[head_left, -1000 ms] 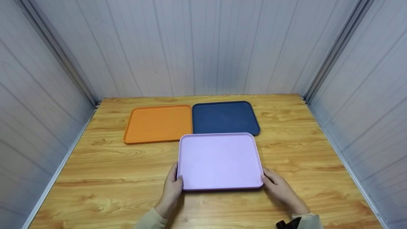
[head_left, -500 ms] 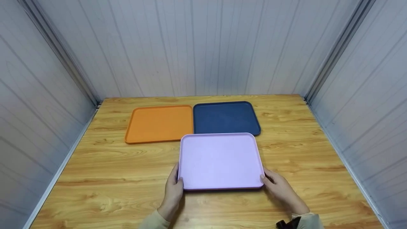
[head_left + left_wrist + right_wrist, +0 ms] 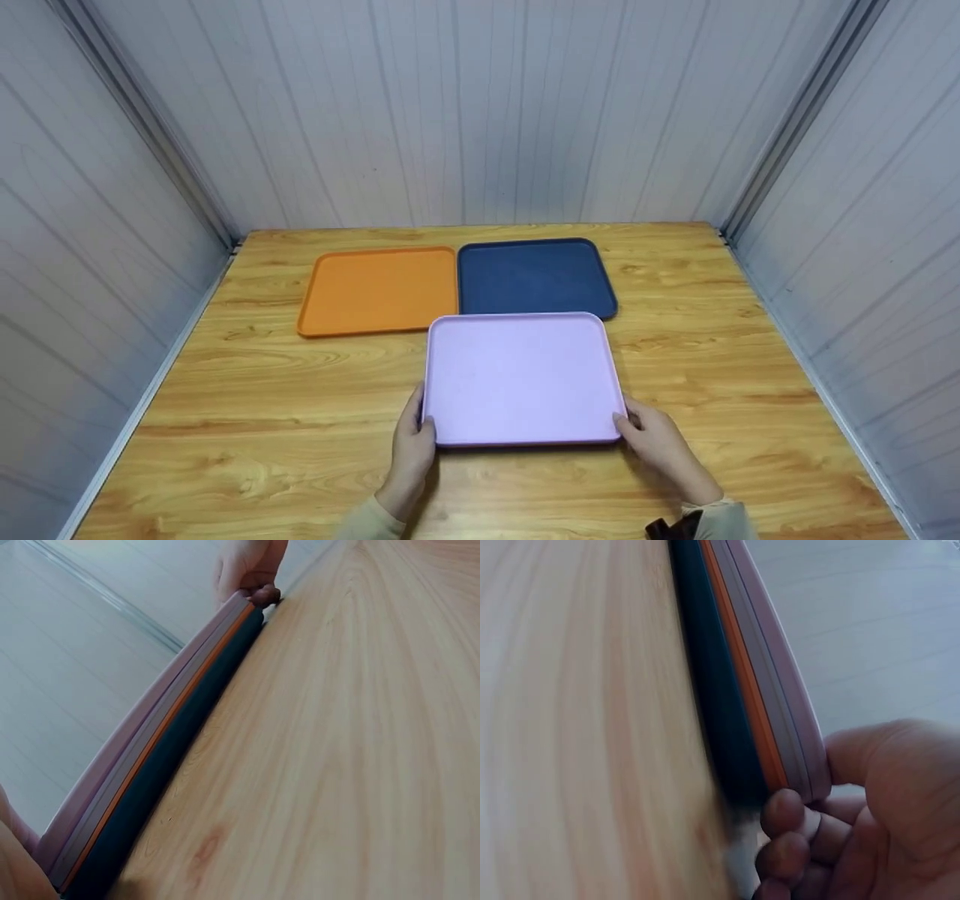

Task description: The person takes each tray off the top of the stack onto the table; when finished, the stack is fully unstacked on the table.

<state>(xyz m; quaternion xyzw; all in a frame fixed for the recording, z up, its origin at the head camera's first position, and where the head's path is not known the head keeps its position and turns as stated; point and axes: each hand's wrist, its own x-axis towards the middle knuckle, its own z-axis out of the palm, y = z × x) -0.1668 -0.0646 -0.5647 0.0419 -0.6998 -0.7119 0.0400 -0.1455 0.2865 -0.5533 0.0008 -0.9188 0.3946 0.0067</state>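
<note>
A lilac tray (image 3: 525, 379) tops a stack at the front middle of the table in the head view. Beneath it the left wrist view shows a greyish-purple layer, an orange tray edge (image 3: 154, 741) and a thick dark blue edge (image 3: 176, 739) next to the wood. My left hand (image 3: 411, 450) holds the stack's left side, thumb at the near corner. At the near right corner my right hand (image 3: 660, 446) grips it, thumb (image 3: 847, 757) against the lilac tray and fingertips (image 3: 784, 811) curled at the lower edges. Whether the stack fully touches the table is unclear.
Behind the stack lie an orange tray (image 3: 379, 291) on the left and a dark blue tray (image 3: 536, 277) on the right, side by side. The stack's far edge overlaps the blue tray's near edge in view. Pale panel walls (image 3: 487, 112) surround the wooden table (image 3: 247, 420).
</note>
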